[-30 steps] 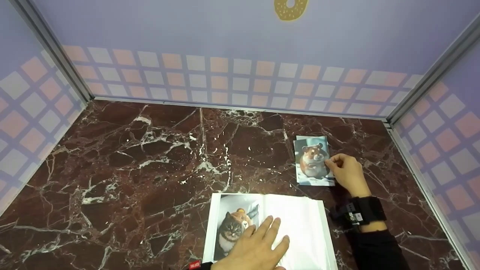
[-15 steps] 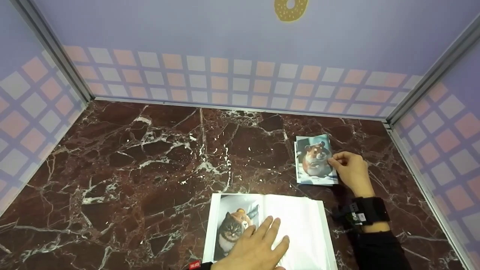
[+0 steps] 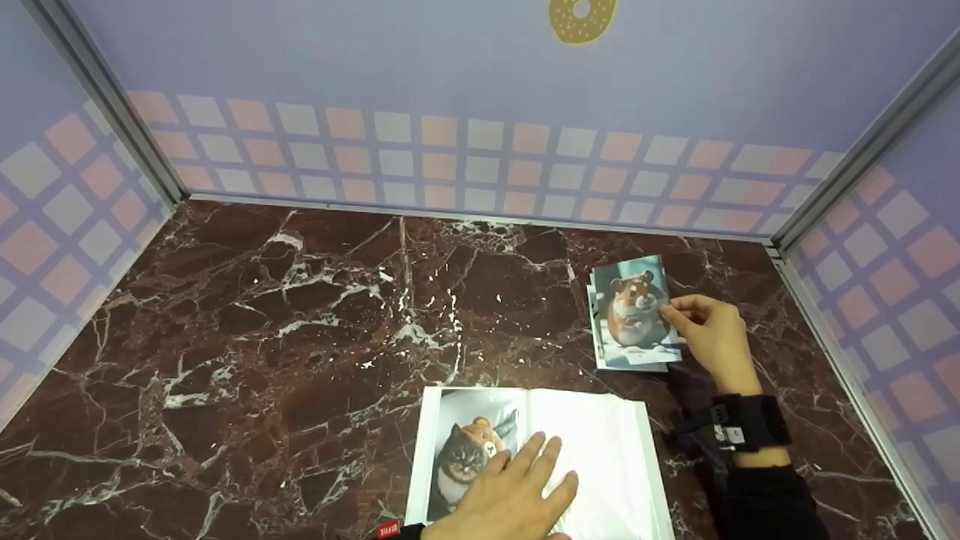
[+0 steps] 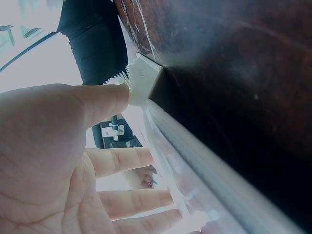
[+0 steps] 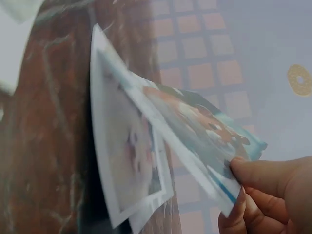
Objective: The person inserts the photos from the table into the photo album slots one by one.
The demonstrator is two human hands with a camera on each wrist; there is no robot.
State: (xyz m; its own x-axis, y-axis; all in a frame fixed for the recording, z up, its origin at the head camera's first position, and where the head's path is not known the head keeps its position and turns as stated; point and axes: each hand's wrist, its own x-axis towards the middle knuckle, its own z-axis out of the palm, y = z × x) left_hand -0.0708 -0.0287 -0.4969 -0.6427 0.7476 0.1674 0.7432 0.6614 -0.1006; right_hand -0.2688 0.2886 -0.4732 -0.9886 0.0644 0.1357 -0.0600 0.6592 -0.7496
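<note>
My right hand (image 3: 709, 334) pinches the right edge of a hamster photo (image 3: 637, 315) between thumb and fingers. In the right wrist view that photo (image 5: 195, 126) tilts up off a small stack of photos (image 5: 129, 151), whose top one has a white border. An open photo album (image 3: 656, 465) lies at the near edge, a picture of a cat (image 3: 457, 465) filling its left page. Spread over the middle of the album is my left hand (image 3: 510, 495), fingers straight. The left wrist view shows its thumb at the fanned page edges (image 4: 139, 83).
Dark red marble with white veins forms the tabletop (image 3: 300, 360). Purple walls with pink and white checks (image 3: 480, 161) close it in at the back and on both sides. The photo stack sits just beyond the album's right page.
My right hand has drawn the hamster photo slightly right and lifted its edge, turning it against the stack below. The left hand and album have stayed put.
</note>
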